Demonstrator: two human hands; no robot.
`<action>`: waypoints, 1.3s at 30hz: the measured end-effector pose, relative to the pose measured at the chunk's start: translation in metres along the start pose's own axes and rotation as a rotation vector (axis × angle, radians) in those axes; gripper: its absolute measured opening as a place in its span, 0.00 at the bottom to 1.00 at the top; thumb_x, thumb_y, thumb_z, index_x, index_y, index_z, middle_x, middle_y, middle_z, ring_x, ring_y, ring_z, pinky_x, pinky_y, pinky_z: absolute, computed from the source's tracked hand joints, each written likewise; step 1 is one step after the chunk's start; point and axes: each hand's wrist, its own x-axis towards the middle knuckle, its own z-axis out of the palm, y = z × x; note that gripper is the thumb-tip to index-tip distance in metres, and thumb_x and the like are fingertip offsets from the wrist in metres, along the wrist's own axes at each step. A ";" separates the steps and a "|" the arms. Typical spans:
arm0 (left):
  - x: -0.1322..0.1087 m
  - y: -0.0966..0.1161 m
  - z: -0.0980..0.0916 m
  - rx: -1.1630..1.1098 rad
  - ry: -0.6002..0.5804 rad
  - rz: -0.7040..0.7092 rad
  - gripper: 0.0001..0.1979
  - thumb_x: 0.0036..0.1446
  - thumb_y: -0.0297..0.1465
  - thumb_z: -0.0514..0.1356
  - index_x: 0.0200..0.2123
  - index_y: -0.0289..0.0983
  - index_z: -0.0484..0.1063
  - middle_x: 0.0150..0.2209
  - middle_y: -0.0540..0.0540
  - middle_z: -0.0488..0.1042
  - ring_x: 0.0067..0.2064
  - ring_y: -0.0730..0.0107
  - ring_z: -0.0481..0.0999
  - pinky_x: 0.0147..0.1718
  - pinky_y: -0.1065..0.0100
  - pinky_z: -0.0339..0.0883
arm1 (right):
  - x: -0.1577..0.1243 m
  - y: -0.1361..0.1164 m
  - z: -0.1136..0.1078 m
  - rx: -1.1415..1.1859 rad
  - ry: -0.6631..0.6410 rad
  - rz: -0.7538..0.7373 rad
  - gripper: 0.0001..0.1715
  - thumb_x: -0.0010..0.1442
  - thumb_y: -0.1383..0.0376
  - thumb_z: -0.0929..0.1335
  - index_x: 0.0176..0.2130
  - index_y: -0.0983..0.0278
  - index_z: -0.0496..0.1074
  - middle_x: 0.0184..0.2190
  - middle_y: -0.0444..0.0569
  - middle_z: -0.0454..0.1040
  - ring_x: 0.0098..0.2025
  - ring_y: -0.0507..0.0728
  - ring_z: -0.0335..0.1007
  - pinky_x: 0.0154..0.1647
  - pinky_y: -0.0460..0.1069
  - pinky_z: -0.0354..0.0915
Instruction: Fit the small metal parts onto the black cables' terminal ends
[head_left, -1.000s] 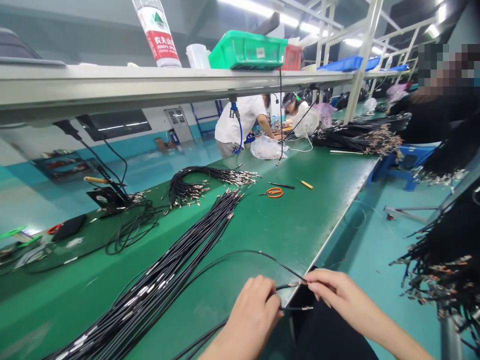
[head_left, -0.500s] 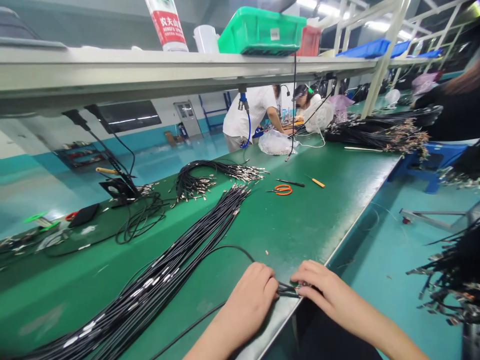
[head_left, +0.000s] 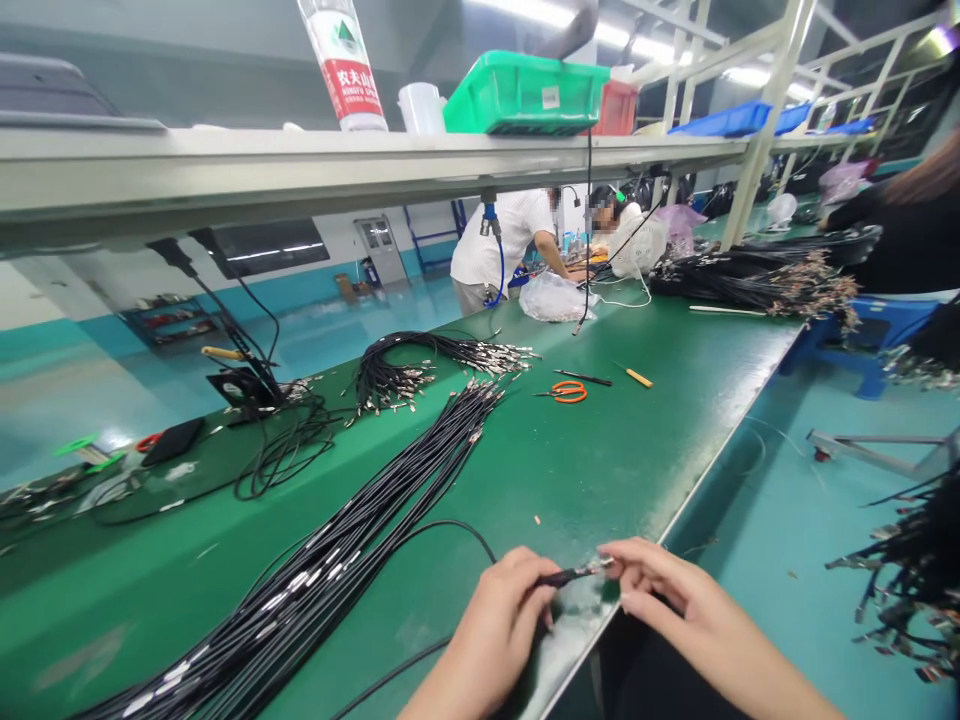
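The left hand (head_left: 504, 618) is closed on black cable ends (head_left: 568, 577) just to the right of the long bundle of black cables (head_left: 375, 515), and their metal tips (head_left: 598, 566) point away from the bundle. The right hand (head_left: 670, 592), farther from the bundle, has loosely curled fingers, the index fingertip at those tips; whether it grips them cannot be told. A single black cable (head_left: 450, 523) arcs from the bundle's right side to the left hand. The bundle lies along a green workbench (head_left: 600, 450), with white labels (head_left: 300, 580) on it. Just off its far end lies a curved bunch of black cables (head_left: 382, 375). To the right of that end are orange-handled scissors (head_left: 568, 385), a slim black tool (head_left: 583, 377) and a yellow-handled pick (head_left: 638, 377). A green plastic bin (head_left: 517, 95) stands on a shelf (head_left: 247, 165) above and beyond the bundle.
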 end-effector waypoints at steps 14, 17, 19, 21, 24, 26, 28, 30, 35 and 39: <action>0.000 -0.001 -0.021 -0.993 0.137 -0.258 0.12 0.50 0.32 0.59 0.33 0.27 0.68 0.22 0.47 0.64 0.18 0.83 0.54 0.19 0.75 0.45 | 0.078 -0.047 0.033 0.291 -0.084 -0.158 0.10 0.56 0.60 0.65 0.35 0.65 0.65 0.25 0.42 0.65 0.26 0.50 0.61 0.26 0.44 0.59; -0.001 -0.001 -0.024 -1.060 0.125 -0.250 0.11 0.51 0.31 0.58 0.33 0.26 0.68 0.23 0.46 0.64 0.18 0.83 0.55 0.19 0.74 0.45 | 0.081 -0.049 0.037 0.292 -0.078 -0.131 0.13 0.56 0.57 0.64 0.35 0.65 0.65 0.23 0.42 0.65 0.25 0.50 0.62 0.26 0.45 0.60; 0.000 -0.001 -0.025 -1.089 0.119 -0.243 0.10 0.52 0.31 0.58 0.32 0.26 0.68 0.23 0.46 0.64 0.18 0.82 0.55 0.19 0.74 0.45 | 0.083 -0.050 0.039 0.282 -0.063 -0.118 0.14 0.56 0.56 0.64 0.35 0.65 0.65 0.22 0.42 0.65 0.25 0.50 0.62 0.26 0.45 0.60; 0.000 -0.001 -0.025 -1.103 0.117 -0.243 0.10 0.52 0.31 0.58 0.32 0.27 0.68 0.23 0.46 0.64 0.18 0.82 0.56 0.19 0.75 0.45 | 0.085 -0.051 0.040 0.274 -0.061 -0.113 0.14 0.56 0.56 0.64 0.34 0.66 0.64 0.22 0.42 0.65 0.24 0.50 0.62 0.26 0.46 0.60; 0.001 -0.001 -0.024 -1.110 0.119 -0.243 0.11 0.52 0.32 0.58 0.32 0.27 0.69 0.21 0.47 0.63 0.18 0.82 0.57 0.19 0.75 0.45 | 0.088 -0.052 0.041 0.267 -0.077 -0.107 0.14 0.56 0.56 0.64 0.33 0.66 0.64 0.21 0.42 0.65 0.24 0.50 0.62 0.26 0.46 0.60; 0.001 -0.002 -0.024 -1.121 0.122 -0.248 0.12 0.51 0.33 0.59 0.33 0.27 0.69 0.20 0.49 0.62 0.18 0.81 0.57 0.18 0.75 0.45 | 0.090 -0.052 0.042 0.272 -0.077 -0.094 0.15 0.55 0.55 0.65 0.31 0.66 0.64 0.21 0.42 0.65 0.23 0.50 0.62 0.25 0.46 0.60; 0.001 -0.003 -0.024 -1.136 0.121 -0.259 0.12 0.51 0.33 0.59 0.33 0.27 0.69 0.20 0.49 0.62 0.18 0.81 0.57 0.18 0.75 0.45 | 0.091 -0.052 0.044 0.301 -0.070 -0.077 0.16 0.54 0.54 0.66 0.32 0.66 0.64 0.21 0.42 0.65 0.23 0.50 0.62 0.24 0.45 0.60; 0.000 -0.005 -0.025 -1.150 0.117 -0.263 0.13 0.51 0.33 0.60 0.33 0.27 0.69 0.21 0.48 0.62 0.19 0.81 0.58 0.18 0.75 0.47 | 0.092 -0.053 0.045 0.357 -0.073 -0.062 0.17 0.53 0.54 0.66 0.35 0.66 0.65 0.22 0.43 0.66 0.23 0.50 0.62 0.24 0.45 0.59; 0.001 -0.008 -0.025 -1.171 0.103 -0.244 0.12 0.51 0.32 0.59 0.33 0.27 0.69 0.21 0.47 0.63 0.19 0.79 0.61 0.19 0.75 0.50 | 0.093 -0.056 0.046 0.433 -0.155 -0.042 0.16 0.54 0.58 0.66 0.40 0.67 0.69 0.25 0.44 0.68 0.24 0.49 0.59 0.26 0.45 0.56; 0.003 -0.004 -0.022 -1.115 0.068 -0.228 0.15 0.50 0.35 0.59 0.33 0.26 0.70 0.20 0.47 0.64 0.18 0.79 0.60 0.19 0.75 0.50 | 0.093 -0.058 0.046 0.432 -0.236 0.006 0.17 0.54 0.57 0.66 0.39 0.67 0.69 0.23 0.43 0.64 0.23 0.49 0.56 0.23 0.44 0.53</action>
